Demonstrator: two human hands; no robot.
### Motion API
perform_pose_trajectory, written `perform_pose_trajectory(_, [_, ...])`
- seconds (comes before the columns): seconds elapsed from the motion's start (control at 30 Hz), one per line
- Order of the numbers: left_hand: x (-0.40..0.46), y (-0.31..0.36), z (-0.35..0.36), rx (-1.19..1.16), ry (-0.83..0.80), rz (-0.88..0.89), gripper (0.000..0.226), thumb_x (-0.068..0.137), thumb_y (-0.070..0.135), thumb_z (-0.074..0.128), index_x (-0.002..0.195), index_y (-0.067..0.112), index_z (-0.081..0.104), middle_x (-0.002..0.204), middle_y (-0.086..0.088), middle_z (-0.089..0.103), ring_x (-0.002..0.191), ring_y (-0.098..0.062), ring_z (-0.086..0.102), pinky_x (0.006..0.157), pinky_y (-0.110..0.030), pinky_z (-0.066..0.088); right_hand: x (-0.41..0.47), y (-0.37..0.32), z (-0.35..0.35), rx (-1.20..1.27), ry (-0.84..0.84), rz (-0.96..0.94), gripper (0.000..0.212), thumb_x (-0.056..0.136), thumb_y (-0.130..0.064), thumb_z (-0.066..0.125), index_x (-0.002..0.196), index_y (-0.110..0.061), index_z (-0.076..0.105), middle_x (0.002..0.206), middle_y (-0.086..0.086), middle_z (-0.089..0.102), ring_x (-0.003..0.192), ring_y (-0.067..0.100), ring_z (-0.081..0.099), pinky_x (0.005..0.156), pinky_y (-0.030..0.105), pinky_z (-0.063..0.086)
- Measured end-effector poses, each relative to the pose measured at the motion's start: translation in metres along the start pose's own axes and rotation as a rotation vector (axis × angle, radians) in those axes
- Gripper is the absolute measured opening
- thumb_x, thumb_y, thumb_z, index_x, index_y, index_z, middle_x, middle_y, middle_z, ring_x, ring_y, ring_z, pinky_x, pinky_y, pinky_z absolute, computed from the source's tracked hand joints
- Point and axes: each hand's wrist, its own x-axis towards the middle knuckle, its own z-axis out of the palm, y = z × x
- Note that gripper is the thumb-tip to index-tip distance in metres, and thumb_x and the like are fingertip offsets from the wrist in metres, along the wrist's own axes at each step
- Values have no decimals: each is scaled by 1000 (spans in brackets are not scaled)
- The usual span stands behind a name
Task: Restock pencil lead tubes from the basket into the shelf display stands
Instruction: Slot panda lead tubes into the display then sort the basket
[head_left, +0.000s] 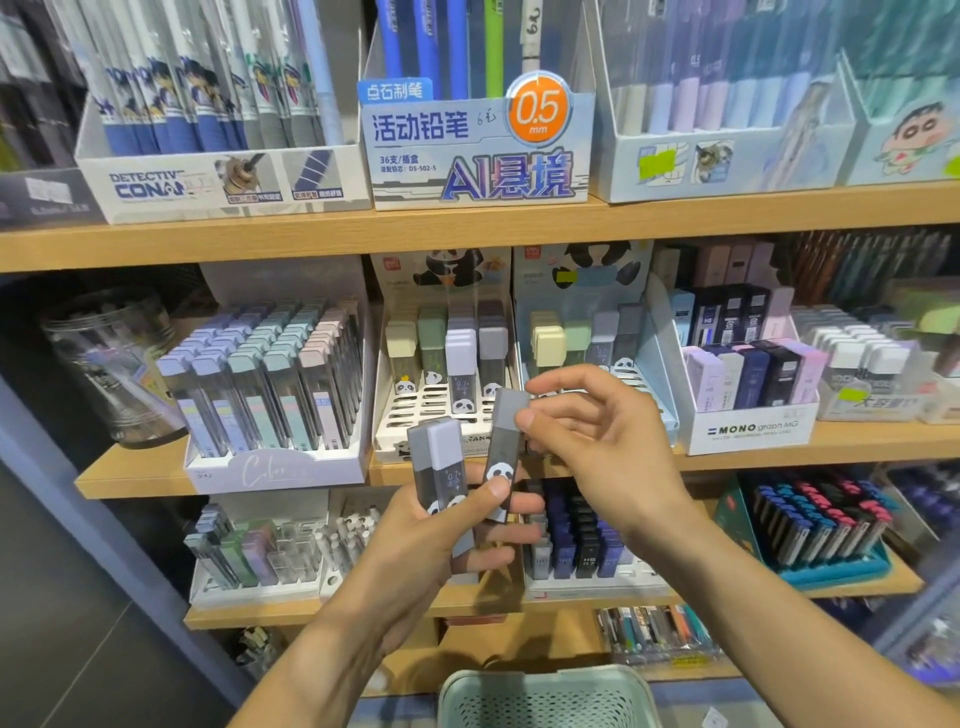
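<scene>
Tubes of pencil lead, three of them, were in the person's hands in front of the middle shelf (519, 470). The left hand (441, 530) held a pair of tubes (439, 462) upright, fingers curled round their lower halves, one cap grey and one lilac. Its thumb also lay on the lower end of a third, grey-capped tube (503, 447), which leaned to the right. The right hand (587, 431) pinched that tube's cap between thumb and forefinger; the other fingers were loosely spread.

These tubes looked like small cases of hard plastic, so they were probably light and stiff, with smooth sides that could slip. The lead inside is brittle, so a fall would be bad. I judged the cap end the best place to hold, because the bottom must go first into a slot.

The panda display stand (441, 415) stood just behind the hands, near the front edge of the shelf, with many empty slots in its front rows. The green basket (545, 696) was below, at the picture's bottom edge.
</scene>
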Motion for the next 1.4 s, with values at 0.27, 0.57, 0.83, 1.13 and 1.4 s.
perform_pose_trajectory(0.27, [0,-1,-4,32,-8,46,29,97,25,66,116,3,68,101,-20,78,58,-17,59,51,-23,53,4,-1,-3,191,-222,121,25,101,3,54,119,-13,58,113,7,77,109,25,73,106,45,51])
perform_pose_trajectory(0.57, [-2,-1,-5,74,-30,64,27,97,26,66,114,5,70,100,-19,78,58,-18,58,52,-23,52,4,-3,-5,157,-233,58,25,94,-4,68,116,-15,62,105,17,75,98,33,74,97,50,57])
perform_pose_trajectory(0.83, [3,-4,-10,135,49,74,26,99,28,64,120,14,71,99,-9,81,59,-15,60,57,-25,55,29,-14,-4,-40,38,-207,29,86,-1,79,107,-15,66,90,7,76,84,17,74,79,27,59])
perform_pose_trajectory(1.13, [5,-8,-18,120,69,52,25,94,40,72,86,18,66,57,-2,32,45,-16,27,50,-30,16,49,-12,1,-102,143,-394,24,89,-6,77,108,-17,69,96,3,70,87,12,70,78,19,56])
perform_pose_trajectory(1.4, [7,-6,-23,-147,-113,25,33,85,29,73,106,8,57,68,-4,34,51,-17,25,43,-23,22,54,2,12,-339,102,-517,20,94,-9,71,111,-18,68,98,-13,70,95,5,70,84,22,59])
